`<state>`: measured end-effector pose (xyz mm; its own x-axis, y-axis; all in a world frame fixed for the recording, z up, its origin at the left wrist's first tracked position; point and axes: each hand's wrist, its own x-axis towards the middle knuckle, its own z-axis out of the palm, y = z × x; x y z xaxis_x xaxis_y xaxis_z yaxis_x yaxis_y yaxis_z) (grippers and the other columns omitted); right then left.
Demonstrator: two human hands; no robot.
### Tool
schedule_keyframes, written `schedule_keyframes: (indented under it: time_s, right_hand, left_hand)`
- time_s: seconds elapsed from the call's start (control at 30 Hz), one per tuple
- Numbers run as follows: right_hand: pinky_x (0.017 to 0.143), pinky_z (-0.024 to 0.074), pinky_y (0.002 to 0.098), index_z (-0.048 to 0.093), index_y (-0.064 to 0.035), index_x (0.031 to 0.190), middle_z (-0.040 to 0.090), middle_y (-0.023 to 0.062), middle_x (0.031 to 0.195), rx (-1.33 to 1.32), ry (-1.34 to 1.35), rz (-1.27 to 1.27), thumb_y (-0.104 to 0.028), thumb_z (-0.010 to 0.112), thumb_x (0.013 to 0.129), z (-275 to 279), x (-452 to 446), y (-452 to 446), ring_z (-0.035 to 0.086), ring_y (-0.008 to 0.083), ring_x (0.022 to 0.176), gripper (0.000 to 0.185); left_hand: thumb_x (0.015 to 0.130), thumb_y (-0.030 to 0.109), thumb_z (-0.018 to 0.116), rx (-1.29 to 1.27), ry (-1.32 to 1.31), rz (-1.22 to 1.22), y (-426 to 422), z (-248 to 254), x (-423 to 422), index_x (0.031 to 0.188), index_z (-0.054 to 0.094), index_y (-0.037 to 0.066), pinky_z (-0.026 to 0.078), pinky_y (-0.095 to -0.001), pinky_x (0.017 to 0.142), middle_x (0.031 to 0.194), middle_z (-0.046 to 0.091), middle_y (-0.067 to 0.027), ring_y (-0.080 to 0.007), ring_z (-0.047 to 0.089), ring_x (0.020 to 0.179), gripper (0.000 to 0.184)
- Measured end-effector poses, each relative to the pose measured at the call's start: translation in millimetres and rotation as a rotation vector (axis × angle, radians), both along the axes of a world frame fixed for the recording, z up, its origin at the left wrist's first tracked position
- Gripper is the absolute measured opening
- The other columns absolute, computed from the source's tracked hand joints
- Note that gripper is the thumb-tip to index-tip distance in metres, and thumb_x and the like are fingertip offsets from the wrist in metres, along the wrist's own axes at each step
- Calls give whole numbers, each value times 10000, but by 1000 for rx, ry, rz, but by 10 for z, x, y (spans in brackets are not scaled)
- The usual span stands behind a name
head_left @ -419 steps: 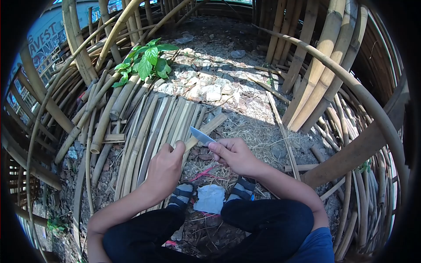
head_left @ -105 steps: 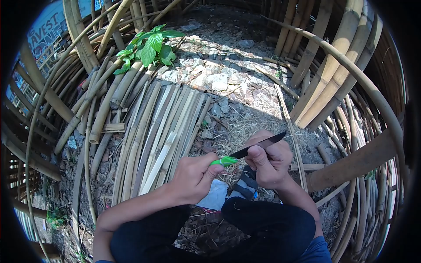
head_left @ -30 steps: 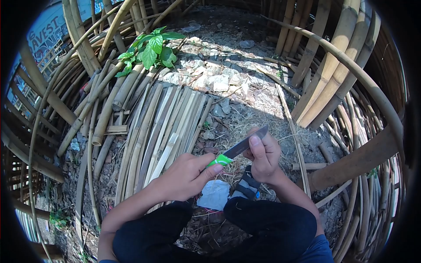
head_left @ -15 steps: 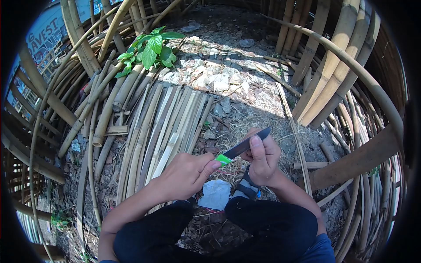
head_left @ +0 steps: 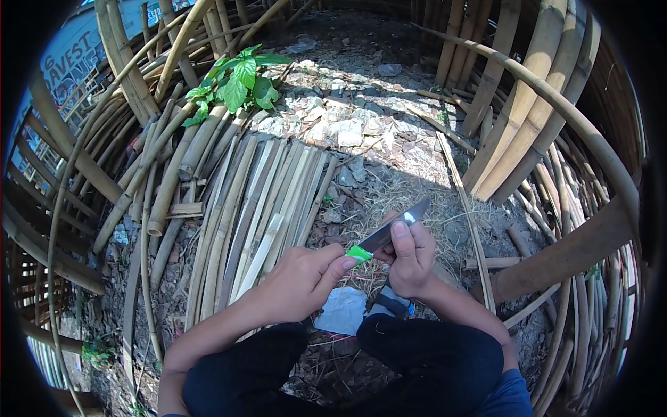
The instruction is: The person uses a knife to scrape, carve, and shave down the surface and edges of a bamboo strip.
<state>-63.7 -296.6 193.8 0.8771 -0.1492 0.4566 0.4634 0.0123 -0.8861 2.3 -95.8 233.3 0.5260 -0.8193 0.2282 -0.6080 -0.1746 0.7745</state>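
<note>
My left hand (head_left: 300, 276) is closed round the green handle (head_left: 359, 254) of a knife, low in the middle of the head view. The knife's dark blade (head_left: 379, 239) points up and to the right, its tip bright with reflected light. Partway along the blade, my right hand (head_left: 413, 263) pinches it, thumb on the near face and fingers behind. Below the hands, a pale, flat piece (head_left: 342, 311) lies on the ground between my knees, beside a sandaled foot (head_left: 389, 304).
Split bamboo strips (head_left: 240, 208) lie side by side at left, near a leafy green plant (head_left: 240, 80). Bamboo poles (head_left: 535, 104) stand at right, with a thick pole (head_left: 556, 257) slanting in low. Rubble (head_left: 340, 118) and dry shavings (head_left: 396, 198) cover the ground ahead.
My right hand has slid slightly down the blade toward the handle, so more of the tip shows past the thumb. The blade now catches light near its tip. My left hand keeps its grip.
</note>
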Motion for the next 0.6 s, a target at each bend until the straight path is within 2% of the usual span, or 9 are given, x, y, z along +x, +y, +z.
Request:
schedule_keyframes:
  time_s: [0.13, 0.2, 0.23, 0.27, 0.3, 0.33, 0.37, 0.5, 0.6]
  right_hand:
    - [529, 324, 234, 535, 16, 973, 478, 35, 754, 164, 23, 72, -339, 322, 1070, 29, -7, 7, 402, 75, 596, 425]
    - [551, 325, 230, 536, 9, 1006, 465, 44, 784, 139, 61, 104, -415, 293, 1065, -14, -1, 3, 392, 81, 614, 493]
    - [549, 329, 237, 537, 13, 1018, 472, 39, 772, 132, 97, 108, -401, 322, 1062, -27, -3, 46, 404, 79, 613, 469]
    - [549, 329, 237, 537, 13, 1018, 472, 39, 772, 131, 95, 109, -401, 322, 1062, -47, -4, 53, 404, 79, 613, 469]
    - [551, 344, 245, 540, 19, 1027, 487, 42, 768, 21, 89, 152, -392, 343, 1060, -84, 3, 55, 422, 85, 613, 457]
    - [554, 359, 253, 543, 25, 1037, 501, 45, 763, -88, 85, 194, -383, 363, 1057, -134, 8, 59, 441, 91, 613, 446]
    - [568, 399, 267, 555, 35, 1030, 537, 47, 748, -188, 77, 151, -344, 434, 1045, -209, 29, 59, 493, 95, 631, 398]
    - [577, 422, 272, 577, 28, 1007, 556, 43, 732, -137, 70, 95, -280, 499, 1032, -132, 41, 193, 518, 84, 650, 319]
    - [581, 422, 262, 593, 18, 1002, 558, 23, 723, -118, 200, 68, -218, 536, 1023, -145, 43, 214, 520, 58, 669, 243]
  left_hand:
    - [1038, 247, 492, -21, 153, 44, -5, -49, 3, 818, 541, -3, 398, -434, 505, 557, 509, -170, -366, 554, 503, 337]
    - [1071, 294, 436, -3, 187, 43, 9, -82, 13, 839, 540, -10, 402, -310, 530, 599, 503, -29, -98, 468, 554, 396]
    - [1071, 294, 436, -4, 187, 45, 8, -89, 5, 839, 540, -10, 402, -310, 530, 599, 503, -29, -98, 468, 554, 396]
    - [1058, 268, 457, -23, 204, 59, -1, -91, 0, 855, 560, -15, 405, -370, 524, 597, 521, -109, -235, 518, 544, 363]
    - [1044, 243, 477, -41, 221, 73, -8, -91, -2, 872, 580, -19, 408, -429, 518, 595, 539, -189, -372, 568, 533, 330]
    - [1044, 243, 477, -40, 222, 73, -12, -83, -6, 872, 580, -19, 408, -429, 518, 595, 539, -189, -372, 568, 533, 330]
    - [1045, 240, 475, -43, 197, 84, -16, -66, -6, 877, 583, -22, 413, -429, 524, 603, 543, -192, -379, 571, 546, 330]
    - [1046, 243, 472, -64, 139, 106, -25, -89, 0, 883, 580, -29, 423, -426, 535, 622, 551, -199, -404, 571, 574, 334]
    - [1048, 249, 474, -70, 179, 100, -14, -165, 24, 894, 576, -30, 424, -429, 536, 621, 545, -209, -408, 565, 565, 334]
